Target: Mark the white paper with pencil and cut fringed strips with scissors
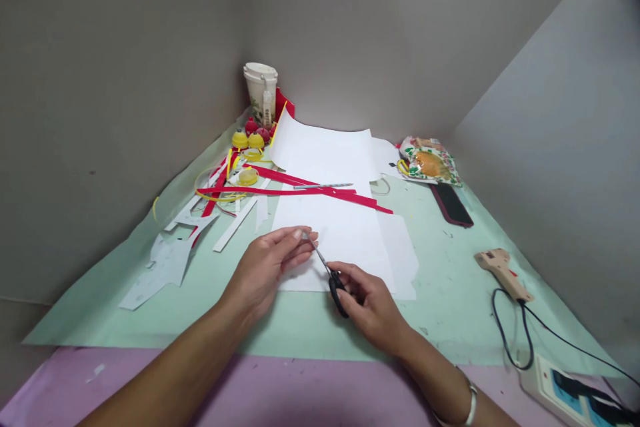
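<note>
Black-handled scissors (338,293) are in my right hand (370,307), its fingers wrapped round the handles. Their thin metal blades point up and left, close together, to the fingertips of my left hand (273,263). My left thumb and forefinger are pinched at the blade tips; whatever lies between them is too small to make out. Beneath both hands lie white paper sheets (340,233). Beyond them, red strips (300,191) cross the paper, with a slim grey pencil-like stick (325,185) lying over them.
Left: paper scraps (165,267), yellow and red round pieces (247,140), a lidded cup (261,90). Right: a floral packet (430,160), a phone (451,205), a glue gun (505,273) with its cord, and a power strip (550,387) at the front edge. Walls stand behind.
</note>
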A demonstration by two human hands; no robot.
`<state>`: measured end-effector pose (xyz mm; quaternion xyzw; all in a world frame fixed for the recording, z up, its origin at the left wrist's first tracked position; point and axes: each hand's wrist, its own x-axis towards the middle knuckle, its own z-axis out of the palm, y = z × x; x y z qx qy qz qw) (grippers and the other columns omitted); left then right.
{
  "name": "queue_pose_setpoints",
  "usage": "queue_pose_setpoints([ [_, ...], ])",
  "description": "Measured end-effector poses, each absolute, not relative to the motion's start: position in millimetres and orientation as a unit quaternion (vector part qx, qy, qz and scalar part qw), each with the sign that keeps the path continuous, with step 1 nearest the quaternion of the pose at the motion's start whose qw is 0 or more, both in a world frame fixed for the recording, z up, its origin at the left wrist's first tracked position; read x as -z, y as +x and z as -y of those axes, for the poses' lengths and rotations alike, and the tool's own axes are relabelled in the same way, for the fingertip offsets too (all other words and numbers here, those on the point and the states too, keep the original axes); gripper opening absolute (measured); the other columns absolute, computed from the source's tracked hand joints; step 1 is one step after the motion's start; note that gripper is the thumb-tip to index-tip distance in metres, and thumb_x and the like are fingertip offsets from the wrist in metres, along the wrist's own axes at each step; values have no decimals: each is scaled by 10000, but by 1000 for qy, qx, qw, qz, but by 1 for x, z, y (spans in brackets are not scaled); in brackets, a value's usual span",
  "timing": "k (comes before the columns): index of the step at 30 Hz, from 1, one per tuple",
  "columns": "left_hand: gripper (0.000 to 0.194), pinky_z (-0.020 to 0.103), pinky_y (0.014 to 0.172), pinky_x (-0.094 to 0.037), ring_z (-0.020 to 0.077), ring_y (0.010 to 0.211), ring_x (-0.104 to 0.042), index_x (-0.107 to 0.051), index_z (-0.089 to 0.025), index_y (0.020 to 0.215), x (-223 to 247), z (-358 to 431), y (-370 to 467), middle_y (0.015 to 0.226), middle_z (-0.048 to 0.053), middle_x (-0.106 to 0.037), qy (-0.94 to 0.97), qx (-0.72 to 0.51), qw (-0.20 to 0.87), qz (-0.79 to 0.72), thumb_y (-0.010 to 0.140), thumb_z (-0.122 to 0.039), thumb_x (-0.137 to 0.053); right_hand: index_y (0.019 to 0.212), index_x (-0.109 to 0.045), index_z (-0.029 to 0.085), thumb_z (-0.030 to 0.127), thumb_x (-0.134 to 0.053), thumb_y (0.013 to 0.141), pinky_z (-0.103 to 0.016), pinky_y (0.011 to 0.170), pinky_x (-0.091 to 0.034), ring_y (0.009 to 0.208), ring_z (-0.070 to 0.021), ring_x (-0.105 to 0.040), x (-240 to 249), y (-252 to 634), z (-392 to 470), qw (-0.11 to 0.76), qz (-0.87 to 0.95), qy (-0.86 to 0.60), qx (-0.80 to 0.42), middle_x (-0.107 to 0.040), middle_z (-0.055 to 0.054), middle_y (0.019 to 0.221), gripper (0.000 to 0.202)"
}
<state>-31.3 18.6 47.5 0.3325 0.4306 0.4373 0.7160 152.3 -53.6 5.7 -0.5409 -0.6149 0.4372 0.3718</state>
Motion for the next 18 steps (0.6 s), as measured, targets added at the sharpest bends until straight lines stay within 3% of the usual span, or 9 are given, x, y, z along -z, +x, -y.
queue_pose_setpoints([
  [7, 179, 269, 905, -522, 191, 1022, -661, -680, -130, 959, -46, -18, -33, 1069, 119, -717, 338, -440, 719, -419, 818, -238, -665, 1234, -565, 201, 171, -521, 839, -243, 578, -414, 625, -119, -527, -9, 153, 52, 379, 600, -533, -460, -584, -4, 788, 399],
  [12, 258, 260, 941, -508, 196, 1056, -655, -638, -125, 1029, -49, -19, -31, 1131, 137, -699, 341, -428, 718, -430, 777, -138, -691, 1225, -555, 198, 151, -514, 838, -243, 569, -406, 610, -115, -524, -7, 152, 52, 391, 594, -533, -458, -570, 3, 774, 392],
  [18, 303, 256, 849, -552, 197, 965, -690, -587, -122, 1078, -45, -21, -33, 1069, 150, -718, 352, -397, 712, -460, 796, -173, -683, 1225, -542, 203, 140, -500, 843, -242, 559, -396, 605, -114, -515, -8, 153, 52, 405, 587, -524, -466, -563, 6, 773, 390],
])
